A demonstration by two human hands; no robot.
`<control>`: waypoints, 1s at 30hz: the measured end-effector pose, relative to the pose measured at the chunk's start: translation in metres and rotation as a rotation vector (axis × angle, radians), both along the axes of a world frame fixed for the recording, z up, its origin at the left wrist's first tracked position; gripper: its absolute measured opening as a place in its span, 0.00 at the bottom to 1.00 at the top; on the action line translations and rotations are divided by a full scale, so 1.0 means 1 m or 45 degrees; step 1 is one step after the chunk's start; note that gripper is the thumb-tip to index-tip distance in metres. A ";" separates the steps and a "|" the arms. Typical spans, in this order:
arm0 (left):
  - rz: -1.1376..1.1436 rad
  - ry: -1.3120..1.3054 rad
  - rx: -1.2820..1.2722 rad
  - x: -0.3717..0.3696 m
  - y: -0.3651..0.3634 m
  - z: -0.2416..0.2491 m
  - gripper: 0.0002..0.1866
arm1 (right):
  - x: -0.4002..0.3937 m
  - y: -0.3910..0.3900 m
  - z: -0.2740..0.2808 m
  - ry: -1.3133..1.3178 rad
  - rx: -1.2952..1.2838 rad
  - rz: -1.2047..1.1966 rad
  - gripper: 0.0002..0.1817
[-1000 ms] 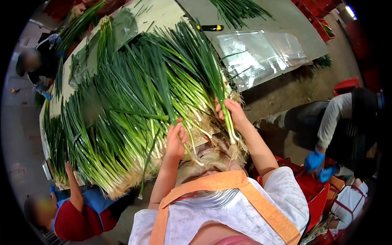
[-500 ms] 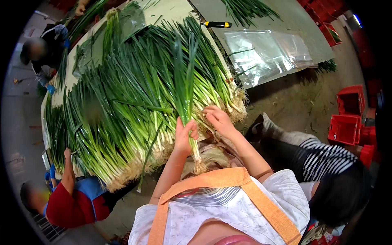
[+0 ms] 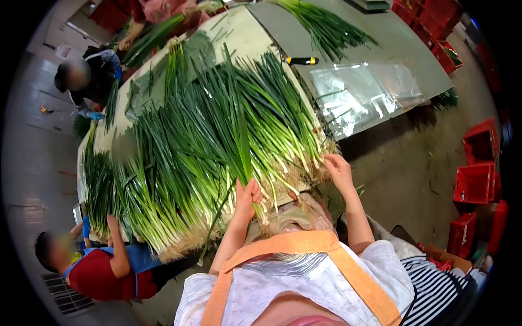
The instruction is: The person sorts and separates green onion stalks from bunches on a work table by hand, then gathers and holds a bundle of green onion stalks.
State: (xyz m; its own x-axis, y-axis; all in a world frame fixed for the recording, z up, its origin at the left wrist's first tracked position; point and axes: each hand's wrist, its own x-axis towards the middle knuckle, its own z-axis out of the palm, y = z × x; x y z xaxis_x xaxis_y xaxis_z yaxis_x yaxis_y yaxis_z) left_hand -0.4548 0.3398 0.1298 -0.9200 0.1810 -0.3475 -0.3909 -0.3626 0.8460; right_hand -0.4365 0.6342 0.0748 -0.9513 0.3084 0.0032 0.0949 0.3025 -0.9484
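A big heap of green onions [image 3: 217, 146] lies on the table [image 3: 244, 32], white root ends toward me. My left hand [image 3: 247, 198] is closed around a small bunch of green onions [image 3: 244, 163] that stands up from the heap's near edge, roots hanging below my fist. Further right, my right hand [image 3: 338, 169] reaches with spread fingers into the root ends at the heap's right edge and touches them. I wear an orange apron strap [image 3: 304, 247] over a white shirt.
A clear plastic sheet [image 3: 364, 89] and a yellow-handled knife [image 3: 302, 61] lie on the table's right part, with more onions [image 3: 326, 24] behind. Red crates [image 3: 476, 174] stand on the floor at right. A person in red and blue [image 3: 103, 269] works at lower left; another [image 3: 87, 76] at upper left.
My right hand moved from the middle of the root ends to the heap's right edge. My left hand kept its bunch and lowered it slightly. The view shifted down and left.
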 end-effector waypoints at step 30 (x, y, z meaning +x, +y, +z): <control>-0.865 -0.013 -0.273 -0.008 0.099 0.039 0.26 | -0.086 0.216 0.216 0.337 -0.997 0.008 0.31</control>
State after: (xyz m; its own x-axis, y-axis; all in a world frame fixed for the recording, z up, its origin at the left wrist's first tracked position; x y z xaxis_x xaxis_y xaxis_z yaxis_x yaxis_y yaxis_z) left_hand -0.4632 0.4392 0.1687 -0.6244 0.6398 -0.4481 -0.4799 0.1385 0.8663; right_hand -0.5225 0.8501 0.2908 -0.9508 0.3094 0.0138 -0.1609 -0.4556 -0.8755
